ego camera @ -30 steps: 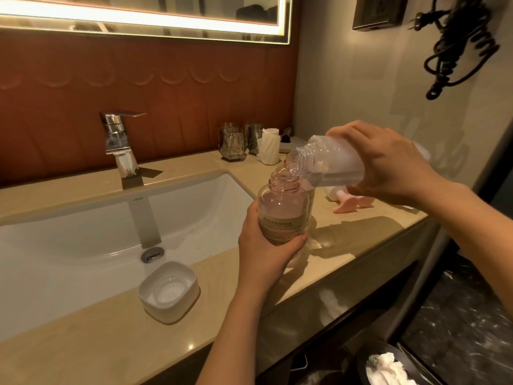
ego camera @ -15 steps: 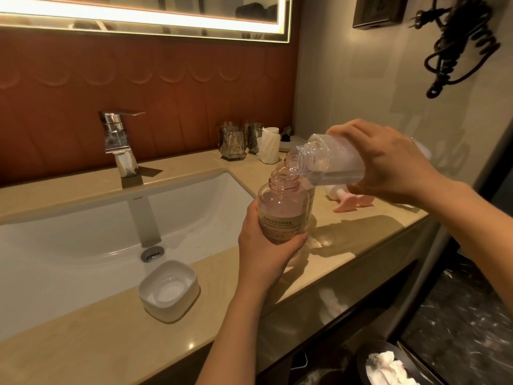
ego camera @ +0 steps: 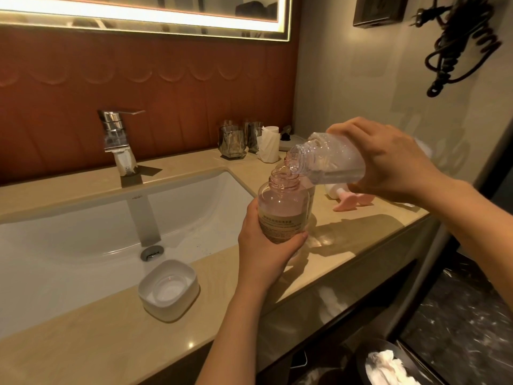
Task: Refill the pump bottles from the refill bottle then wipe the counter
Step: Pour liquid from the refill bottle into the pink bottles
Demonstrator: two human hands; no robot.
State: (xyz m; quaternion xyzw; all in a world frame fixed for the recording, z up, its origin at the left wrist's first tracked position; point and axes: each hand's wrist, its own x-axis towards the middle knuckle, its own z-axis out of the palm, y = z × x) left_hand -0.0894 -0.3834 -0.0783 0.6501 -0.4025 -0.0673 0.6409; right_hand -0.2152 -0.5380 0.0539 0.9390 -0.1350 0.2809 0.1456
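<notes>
Currently mid-pour: left hand point(ego camera: 266, 247) grips pump bottle point(ego camera: 281, 207) near centre; right hand point(ego camera: 388, 159) wraps tilted refill bottle point(ego camera: 330, 162) at its 2 o'clock, mouth over neck. Looks mostly full; pump head point(ego camera: 347, 203) lies at 3 o'clock, counter point(ego camera: 366, 229) wipe pending.

Lit mirror point(ego camera: 138, 12) glows along top left, above me. Rust-red scalloped wall panel point(ego camera: 138, 79) beneath it, centre left. Plain beige wall point(ego camera: 347, 79) upper right; dark wall plate point(ego camera: 377, 9) and black coiled cord point(ego camera: 458, 45) hang there. Beige stone counter point(ego camera: 97, 343) crosses frame below me, white basin point(ego camera: 69, 245) sunk in at left, chrome tap point(ego camera: 116, 134) behind basin. Dark marbled floor point(ego camera: 458, 329) lower right.
</notes>
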